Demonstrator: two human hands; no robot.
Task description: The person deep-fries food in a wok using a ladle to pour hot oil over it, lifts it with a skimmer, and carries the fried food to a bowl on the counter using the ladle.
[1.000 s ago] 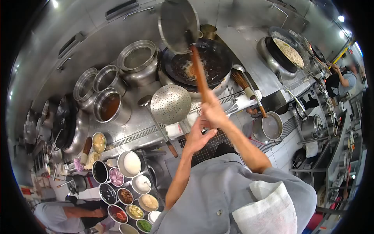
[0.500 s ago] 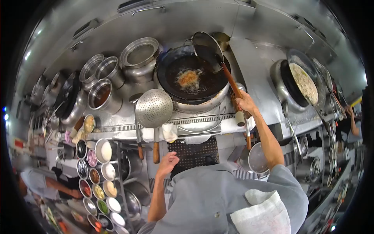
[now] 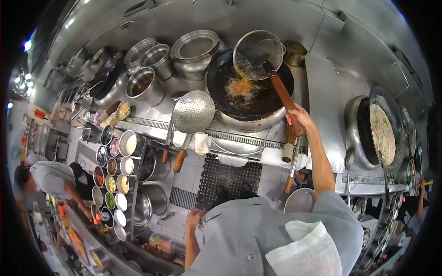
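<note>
brown and wooden, the long handle of a round sieve sits in the right hand, which is wrapped snugly round it. the sieve is up over the far side of the black wok, and i guess the long handle keeps the hand away from hot oil. bubbly orange food sits in the oil, by the sieve's near edge. the left hand hangs low by the grey shirt; it looks curled, but it is small from here, so i cannot tell if it pinches anything. a big spoon with holes lies on the counter, its end poking past the edge, perhaps so it is easy to grab.
</note>
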